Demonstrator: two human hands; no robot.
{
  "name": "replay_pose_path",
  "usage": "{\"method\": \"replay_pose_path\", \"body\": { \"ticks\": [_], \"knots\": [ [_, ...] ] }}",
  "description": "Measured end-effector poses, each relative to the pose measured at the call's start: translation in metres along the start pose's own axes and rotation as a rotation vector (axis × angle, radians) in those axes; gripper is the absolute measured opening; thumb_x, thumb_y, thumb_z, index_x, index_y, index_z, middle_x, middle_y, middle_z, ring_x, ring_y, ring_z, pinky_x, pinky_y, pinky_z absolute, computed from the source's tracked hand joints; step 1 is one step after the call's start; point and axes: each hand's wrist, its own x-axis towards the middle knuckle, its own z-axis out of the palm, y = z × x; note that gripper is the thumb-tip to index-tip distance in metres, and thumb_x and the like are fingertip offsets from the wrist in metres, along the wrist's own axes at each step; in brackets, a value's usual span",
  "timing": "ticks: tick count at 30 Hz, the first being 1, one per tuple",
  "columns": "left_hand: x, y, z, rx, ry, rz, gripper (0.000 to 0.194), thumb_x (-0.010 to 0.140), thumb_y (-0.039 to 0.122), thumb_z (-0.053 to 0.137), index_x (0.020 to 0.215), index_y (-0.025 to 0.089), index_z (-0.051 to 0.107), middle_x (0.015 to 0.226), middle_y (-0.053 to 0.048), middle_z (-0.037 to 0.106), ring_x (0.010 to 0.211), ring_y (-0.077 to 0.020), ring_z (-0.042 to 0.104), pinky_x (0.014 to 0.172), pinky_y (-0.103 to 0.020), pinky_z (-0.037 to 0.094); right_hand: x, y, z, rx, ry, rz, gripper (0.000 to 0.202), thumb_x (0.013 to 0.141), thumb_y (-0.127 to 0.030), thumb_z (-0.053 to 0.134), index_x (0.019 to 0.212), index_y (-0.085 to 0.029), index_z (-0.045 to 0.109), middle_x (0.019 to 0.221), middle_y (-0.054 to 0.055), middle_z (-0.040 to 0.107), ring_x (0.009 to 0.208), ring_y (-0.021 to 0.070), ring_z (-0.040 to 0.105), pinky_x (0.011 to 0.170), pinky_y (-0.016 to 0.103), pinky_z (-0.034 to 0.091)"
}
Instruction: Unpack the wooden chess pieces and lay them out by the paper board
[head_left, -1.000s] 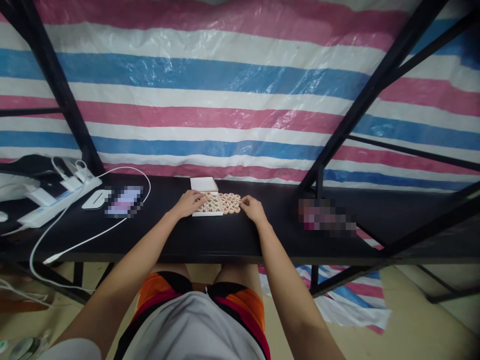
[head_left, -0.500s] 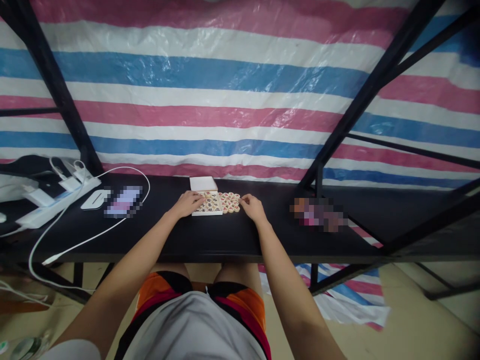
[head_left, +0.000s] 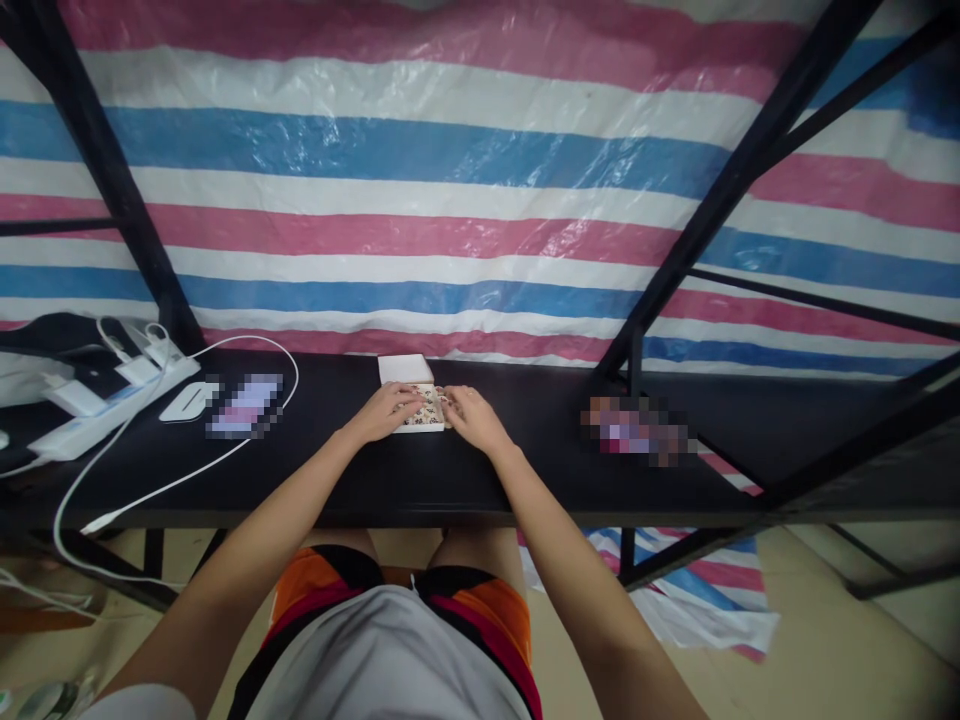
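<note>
An open white box [head_left: 420,429] on the black table holds several round Chinese chess pieces [head_left: 429,408] with dark characters. Its lid [head_left: 405,370] is tipped back along the far side. My left hand [head_left: 386,410] lies across the box's left part, fingers stretched over the pieces. At the box's right edge rests my right hand [head_left: 471,415], fingers extended and palm down. It covers the place where loose pieces lay, so those are mostly hidden; a few show by its fingertips.
To the left are a pixelated phone [head_left: 246,405], a small white device [head_left: 189,402], a white cable [head_left: 172,485] and a power strip [head_left: 112,408] with chargers. A pixelated item [head_left: 637,430] lies at right. Black metal posts [head_left: 675,270] and a striped sheet [head_left: 420,235] stand behind.
My right hand has moved left from the outer edge of the loose pieces to the box's right side, now covering them. My left hand has slid slightly right over the box.
</note>
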Motion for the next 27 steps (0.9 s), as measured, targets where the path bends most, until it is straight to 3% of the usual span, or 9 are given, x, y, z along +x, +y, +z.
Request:
{"method": "replay_pose_path", "body": {
  "ticks": [6, 13, 16, 20, 23, 27],
  "knots": [
    [0.0, 0.006, 0.006, -0.059, -0.06, 0.065, 0.037, 0.089, 0.045, 0.045, 0.111, 0.024, 0.066, 0.117, -0.006, 0.058, 0.118, -0.0215, 0.046, 0.106, -0.037, 0.031, 0.002, -0.009, 0.004, 0.043, -0.026, -0.178, 0.029, 0.093, -0.03, 0.041, 0.117, -0.022, 0.053, 0.111, 0.01, 0.059, 0.11, 0.0232, 0.051, 0.094, 0.04, 0.041],
    [0.001, 0.01, 0.005, -0.109, -0.051, 0.066, 0.037, 0.089, 0.044, 0.046, 0.116, 0.024, 0.063, 0.12, -0.005, 0.061, 0.117, -0.0208, 0.049, 0.104, -0.036, 0.032, 0.003, -0.006, 0.003, 0.057, 0.009, -0.172, 0.027, 0.093, -0.029, 0.041, 0.112, -0.023, 0.059, 0.106, 0.009, 0.061, 0.105, 0.0225, 0.053, 0.093, 0.039, 0.042],
    [0.002, 0.003, 0.0, -0.114, 0.061, -0.019, 0.04, 0.09, 0.043, 0.043, 0.118, 0.022, 0.062, 0.113, -0.006, 0.064, 0.104, -0.0195, 0.056, 0.095, -0.032, 0.04, 0.002, 0.015, 0.0, 0.061, 0.153, 0.006, 0.026, 0.09, -0.032, 0.045, 0.105, -0.021, 0.063, 0.1, 0.009, 0.063, 0.097, 0.0228, 0.055, 0.089, 0.037, 0.043],
    [0.002, -0.019, -0.004, -0.063, 0.202, -0.22, 0.036, 0.086, 0.037, 0.047, 0.11, 0.017, 0.065, 0.09, -0.004, 0.068, 0.08, -0.0169, 0.059, 0.078, -0.028, 0.045, -0.008, 0.055, -0.007, -0.008, 0.311, 0.441, 0.021, 0.083, -0.028, 0.05, 0.093, -0.017, 0.066, 0.091, 0.01, 0.062, 0.084, 0.0209, 0.057, 0.08, 0.034, 0.044],
    [0.001, -0.033, -0.004, -0.035, 0.236, -0.286, 0.032, 0.083, 0.032, 0.048, 0.103, 0.015, 0.066, 0.08, -0.003, 0.065, 0.075, -0.0162, 0.058, 0.075, -0.027, 0.044, -0.017, 0.07, -0.01, -0.098, 0.236, 0.724, 0.016, 0.076, -0.023, 0.055, 0.085, -0.018, 0.067, 0.091, 0.009, 0.06, 0.081, 0.0195, 0.057, 0.075, 0.03, 0.044],
    [0.001, -0.039, -0.004, -0.017, 0.21, -0.301, 0.027, 0.081, 0.028, 0.049, 0.096, 0.015, 0.067, 0.078, -0.003, 0.065, 0.075, -0.0169, 0.059, 0.074, -0.028, 0.044, -0.018, 0.066, -0.009, -0.126, 0.098, 0.792, 0.015, 0.074, -0.025, 0.056, 0.082, -0.02, 0.067, 0.092, 0.008, 0.06, 0.082, 0.0192, 0.058, 0.072, 0.028, 0.043]
  ]
}}
